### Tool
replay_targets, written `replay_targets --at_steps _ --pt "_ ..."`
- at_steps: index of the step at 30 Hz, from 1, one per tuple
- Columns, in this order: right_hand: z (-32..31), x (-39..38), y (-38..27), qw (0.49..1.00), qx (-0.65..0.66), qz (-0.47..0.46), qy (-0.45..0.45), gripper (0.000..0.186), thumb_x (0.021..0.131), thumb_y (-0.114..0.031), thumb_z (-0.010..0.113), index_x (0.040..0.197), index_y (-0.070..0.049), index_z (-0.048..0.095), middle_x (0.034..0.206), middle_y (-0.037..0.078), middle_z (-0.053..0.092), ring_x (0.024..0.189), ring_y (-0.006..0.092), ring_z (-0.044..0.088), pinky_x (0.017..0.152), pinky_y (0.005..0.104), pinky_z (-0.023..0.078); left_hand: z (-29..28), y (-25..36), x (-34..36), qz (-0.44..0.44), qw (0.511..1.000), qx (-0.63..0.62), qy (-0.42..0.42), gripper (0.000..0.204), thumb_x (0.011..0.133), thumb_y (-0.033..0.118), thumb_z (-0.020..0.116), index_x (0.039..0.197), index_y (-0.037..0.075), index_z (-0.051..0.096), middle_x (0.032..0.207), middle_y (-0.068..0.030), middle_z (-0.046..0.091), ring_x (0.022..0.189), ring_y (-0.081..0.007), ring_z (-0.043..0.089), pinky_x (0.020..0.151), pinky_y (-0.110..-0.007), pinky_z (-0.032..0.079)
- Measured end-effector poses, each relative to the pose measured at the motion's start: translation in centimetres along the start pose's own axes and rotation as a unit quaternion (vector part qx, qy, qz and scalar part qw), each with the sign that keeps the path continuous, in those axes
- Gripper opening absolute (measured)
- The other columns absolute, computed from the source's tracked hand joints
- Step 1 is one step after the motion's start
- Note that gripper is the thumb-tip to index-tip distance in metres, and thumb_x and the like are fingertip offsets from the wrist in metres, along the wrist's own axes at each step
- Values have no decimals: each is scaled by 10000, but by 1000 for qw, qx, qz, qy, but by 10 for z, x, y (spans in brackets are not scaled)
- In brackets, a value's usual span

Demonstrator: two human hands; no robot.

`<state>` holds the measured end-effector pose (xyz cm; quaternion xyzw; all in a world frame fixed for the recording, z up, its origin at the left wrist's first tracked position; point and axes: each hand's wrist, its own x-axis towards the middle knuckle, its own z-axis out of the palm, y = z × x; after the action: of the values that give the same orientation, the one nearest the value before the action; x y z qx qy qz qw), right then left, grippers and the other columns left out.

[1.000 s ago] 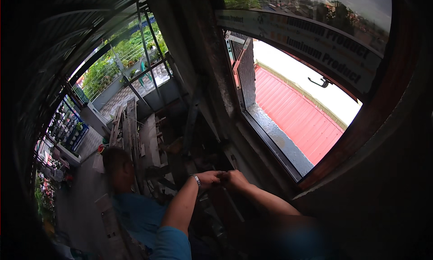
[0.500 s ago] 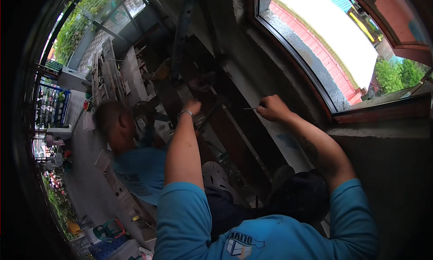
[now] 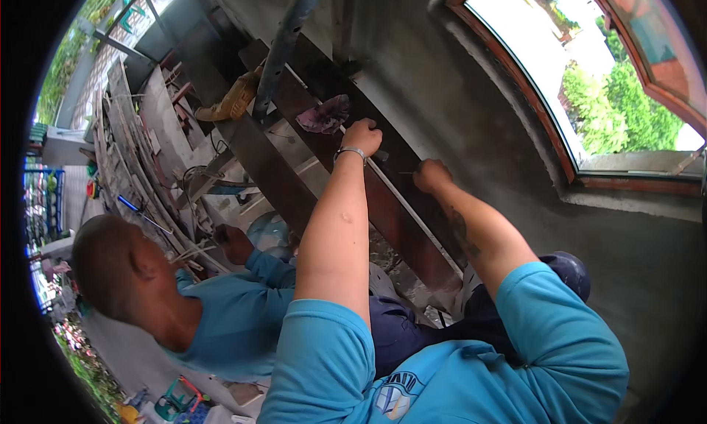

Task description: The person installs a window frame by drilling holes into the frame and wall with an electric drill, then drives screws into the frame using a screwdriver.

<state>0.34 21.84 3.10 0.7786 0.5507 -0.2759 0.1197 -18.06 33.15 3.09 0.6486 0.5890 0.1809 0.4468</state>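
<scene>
My left hand (image 3: 362, 138), a band round its wrist, is closed above the dark brown boards (image 3: 405, 229); what its fingers hold, if anything, is hidden. Just beside it shows the dark end of an object (image 3: 381, 155) that I cannot identify. To the right, near the wall, my right hand (image 3: 433, 177) pinches a thin rod (image 3: 406, 174) that points left, over a dark board. A crumpled pinkish rag (image 3: 324, 115) lies on the boards beyond my left hand.
A co-worker (image 3: 213, 313) in a blue shirt is close on my left. A metal pole (image 3: 283, 52) stands ahead beside a yellowish-brown object (image 3: 232, 100). Scrap wood strips (image 3: 129, 137) lie at the far left. An open window (image 3: 567, 159) is in the right wall (image 3: 479, 129).
The view has shifted and brightened. My left hand has moved rightward and forward in the picture, closer to my right hand. The co-worker appears further left, with one hand now showing.
</scene>
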Motion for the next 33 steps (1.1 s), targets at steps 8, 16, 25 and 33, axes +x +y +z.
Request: replay_targets --at_steps 8,16,25,33 --pt "-60 2 -12 968 -168 -158 -101 309 807 -286 596 930 -22 697 941 208 667 917 369 645 802 454 524 -4 -31 11 -2 997 61 45 354 770 256 521 1027 63 668 1113 -206 624 1060 -384 579 936 -433 450" --pt "-289 -160 17 908 -118 -370 160 217 800 -198 580 929 -58 683 774 133 668 764 295 661 643 403 543 9 -105 28 89 971 190 114 494 883 326 503 1177 -67 556 1224 -268 556 1144 -420 518 977 -449 407" --pt "-281 -355 148 985 141 -29 91 338 845 -285 626 1051 -18 650 933 160 656 917 299 635 822 402 494 15 -80 17 100 991 85 -4 431 880 216 524 1219 -48 557 1144 -190 628 980 -296 614 857 -356 461" --pt "-205 -353 205 983 177 19 -36 402 849 -272 621 1161 -22 584 1054 180 618 994 352 586 855 428 470 -3 -116 28 15 998 51 38 370 885 200 514 1134 -70 555 1049 -221 640 943 -315 619 823 -393 470"
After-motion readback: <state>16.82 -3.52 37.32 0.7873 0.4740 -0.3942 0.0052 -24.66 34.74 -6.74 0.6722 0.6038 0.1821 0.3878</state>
